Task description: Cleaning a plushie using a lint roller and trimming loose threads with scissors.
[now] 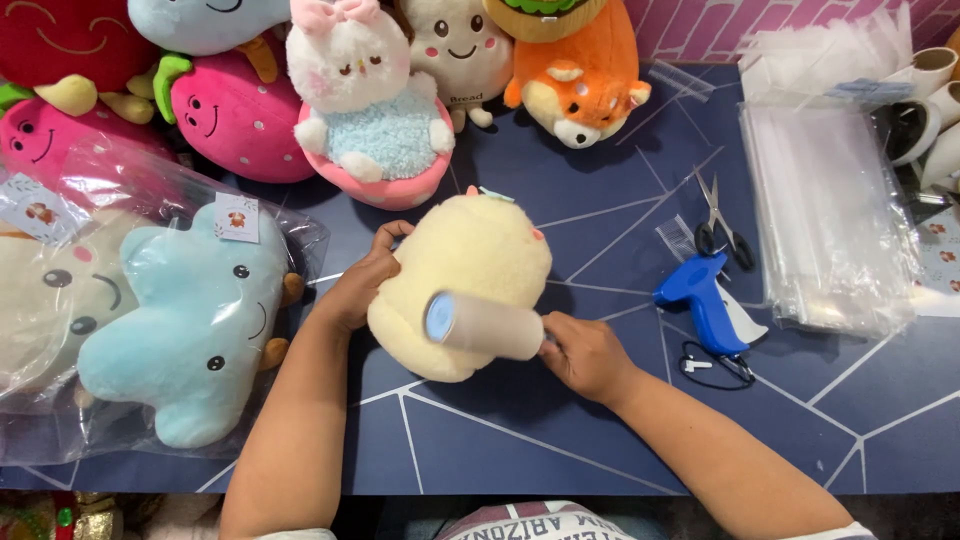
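Observation:
A pale yellow plush toy [470,260] lies face down on the dark blue table [600,430] in the middle of the view. My left hand [362,285] grips its left side. My right hand [585,355] holds a lint roller [483,323] by its handle, with the white roll resting across the lower part of the plush.
A blue star plush in a clear bag [190,320] lies at left. Several plush toys [370,110] line the back edge. A blue tagging gun [700,300], scissors [720,225] and a stack of clear plastic bags [830,220] sit at right.

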